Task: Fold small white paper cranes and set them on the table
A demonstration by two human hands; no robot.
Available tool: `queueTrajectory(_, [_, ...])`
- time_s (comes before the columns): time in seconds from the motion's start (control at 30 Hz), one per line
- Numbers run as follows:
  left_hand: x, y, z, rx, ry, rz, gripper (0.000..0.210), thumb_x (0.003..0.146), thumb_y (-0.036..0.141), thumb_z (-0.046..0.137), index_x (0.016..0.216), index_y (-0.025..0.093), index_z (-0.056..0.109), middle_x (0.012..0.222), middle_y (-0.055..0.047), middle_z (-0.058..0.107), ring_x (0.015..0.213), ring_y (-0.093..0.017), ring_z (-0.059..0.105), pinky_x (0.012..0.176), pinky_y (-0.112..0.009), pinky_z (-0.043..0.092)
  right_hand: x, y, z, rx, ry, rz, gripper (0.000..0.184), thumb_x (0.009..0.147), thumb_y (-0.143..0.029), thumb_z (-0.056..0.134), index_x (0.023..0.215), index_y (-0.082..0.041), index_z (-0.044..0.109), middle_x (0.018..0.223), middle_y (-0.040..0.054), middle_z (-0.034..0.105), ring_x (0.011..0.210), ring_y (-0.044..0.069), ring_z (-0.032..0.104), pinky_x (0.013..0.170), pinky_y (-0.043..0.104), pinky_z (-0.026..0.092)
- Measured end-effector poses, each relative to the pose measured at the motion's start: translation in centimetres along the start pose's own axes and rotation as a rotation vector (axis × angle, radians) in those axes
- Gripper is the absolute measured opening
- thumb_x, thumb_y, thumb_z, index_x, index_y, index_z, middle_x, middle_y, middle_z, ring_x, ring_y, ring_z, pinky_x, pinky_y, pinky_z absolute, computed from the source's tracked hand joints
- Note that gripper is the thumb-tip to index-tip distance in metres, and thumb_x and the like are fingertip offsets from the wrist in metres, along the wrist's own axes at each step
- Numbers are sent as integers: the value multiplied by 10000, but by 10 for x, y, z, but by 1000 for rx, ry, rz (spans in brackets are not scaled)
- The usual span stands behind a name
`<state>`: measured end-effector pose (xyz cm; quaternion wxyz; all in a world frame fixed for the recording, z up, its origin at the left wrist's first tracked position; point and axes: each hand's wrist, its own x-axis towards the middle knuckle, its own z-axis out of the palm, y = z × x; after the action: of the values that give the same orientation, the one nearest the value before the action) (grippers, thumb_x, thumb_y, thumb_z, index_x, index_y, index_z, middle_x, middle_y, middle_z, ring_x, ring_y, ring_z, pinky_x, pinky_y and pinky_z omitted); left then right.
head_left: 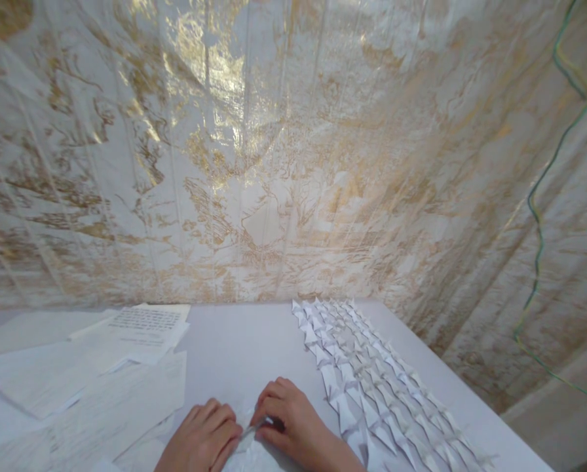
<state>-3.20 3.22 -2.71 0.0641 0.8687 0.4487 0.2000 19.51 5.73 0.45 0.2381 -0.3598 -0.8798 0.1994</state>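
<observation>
Ok, I see both hands low at the near edge of the pale grey counter [239,341], working a small white sheet of paper [251,452]. Left hand [202,439] lies flat w/ fingers curled, pressing the sheet down. Right hand [293,423] pinches its upper edge, fingertips closed on the fold. Step looks like creasing one more folded unit. To the right, long rows of white folded paper pieces [372,387] run diag. along the counter; at left, loose printed pages [101,367]. Next move prob. needs a firm press along the crease w/ left holding steady.
</observation>
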Motion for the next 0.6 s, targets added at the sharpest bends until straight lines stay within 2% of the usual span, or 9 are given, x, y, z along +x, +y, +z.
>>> queueTrajectory(0.07, [-1, -4, 4, 2, 11, 33, 79, 915, 360, 655, 977, 331, 695, 993, 39, 732, 939, -227, 658, 833, -348, 459, 2, -1, 1, -55, -11, -17, 179, 804, -161, 820, 954, -200, 730, 946, 30, 714, 933, 185, 614, 865, 276, 395])
queueTrajectory(0.17, [-1, -5, 2, 18, 37, 50, 218, 840, 356, 746, 1051, 351, 690, 1058, 48, 739, 970, -237, 669, 847, -349, 458, 5, -2, 3, -117, -12, -34, 107, 852, -180, 779, 948, -195, 735, 922, 39, 721, 902, 187, 622, 827, 269, 408])
queueTrajectory(0.27, [0, 0, -1, -9, 74, 28, 66, 907, 334, 667, 963, 328, 702, 954, 52, 737, 892, -212, 672, 809, -337, 455, 6, -2, 6, -154, 0, -22, 35, 883, -183, 746, 916, -188, 737, 891, 41, 723, 870, 187, 631, 816, 273, 418])
queueTrajectory(0.37, [0, 4, -2, -25, 145, 14, 148, 967, 309, 568, 890, 298, 695, 882, 38, 725, 835, -206, 656, 785, -345, 451, 5, -3, 8, -144, 15, -21, 74, 860, -200, 774, 922, -184, 738, 890, 38, 720, 877, 186, 634, 816, 267, 428])
queueTrajectory(0.47, [0, 2, -2, -14, 202, 39, 179, 982, 294, 532, 899, 290, 691, 883, 35, 738, 821, -198, 664, 783, -339, 461, 3, -3, 9, -114, 35, -49, 164, 803, -197, 826, 940, -177, 737, 896, 37, 719, 886, 188, 633, 812, 263, 438])
queueTrajectory(0.6, [1, 1, -7, -11, 230, 59, 132, 963, 294, 567, 895, 294, 680, 865, 50, 741, 801, -188, 685, 770, -319, 486, 2, -3, 14, -57, 143, -66, 90, 828, -118, 776, 862, -182, 721, 831, 26, 710, 817, 176, 630, 740, 244, 446])
